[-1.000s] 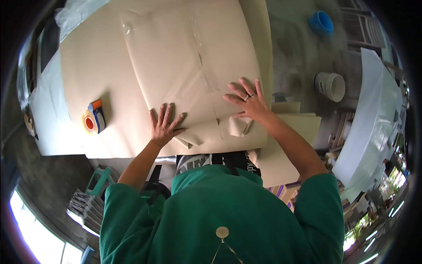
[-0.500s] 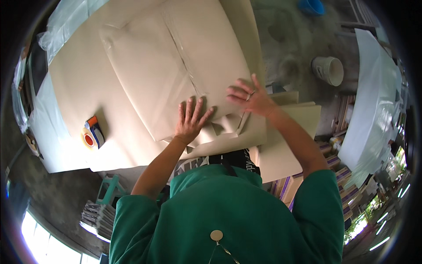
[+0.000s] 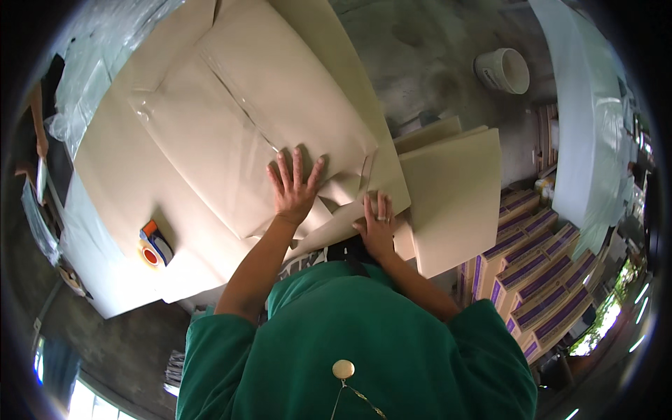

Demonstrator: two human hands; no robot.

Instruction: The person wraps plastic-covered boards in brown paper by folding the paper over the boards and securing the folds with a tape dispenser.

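Note:
A large flat package wrapped in brown paper (image 3: 224, 133) lies in front of me, with clear tape along the seam on its top. My left hand (image 3: 295, 189) is open, fingers spread and palm down on the package close to its near end. The paper there is creased and partly folded. At the near edge, my right hand (image 3: 378, 227) has its fingers over the loose paper flap (image 3: 339, 220) and its thumb beside them, gripping the edge. Part of that grip is hidden. A tape dispenser (image 3: 155, 245) with an orange top rests on the brown paper to the left.
Brown boards (image 3: 455, 196) are stacked to the right. Beyond them are long cartons with purple stripes (image 3: 539, 280) and a white bucket (image 3: 502, 71) on the floor. Plastic-wrapped white sheets (image 3: 584, 119) stand at the far right. Clear plastic film (image 3: 91, 91) lies at the left.
My right hand has moved from above the package's right side down to the near edge and taken hold of the paper. The left hand stays pressed on the package. The view has shifted.

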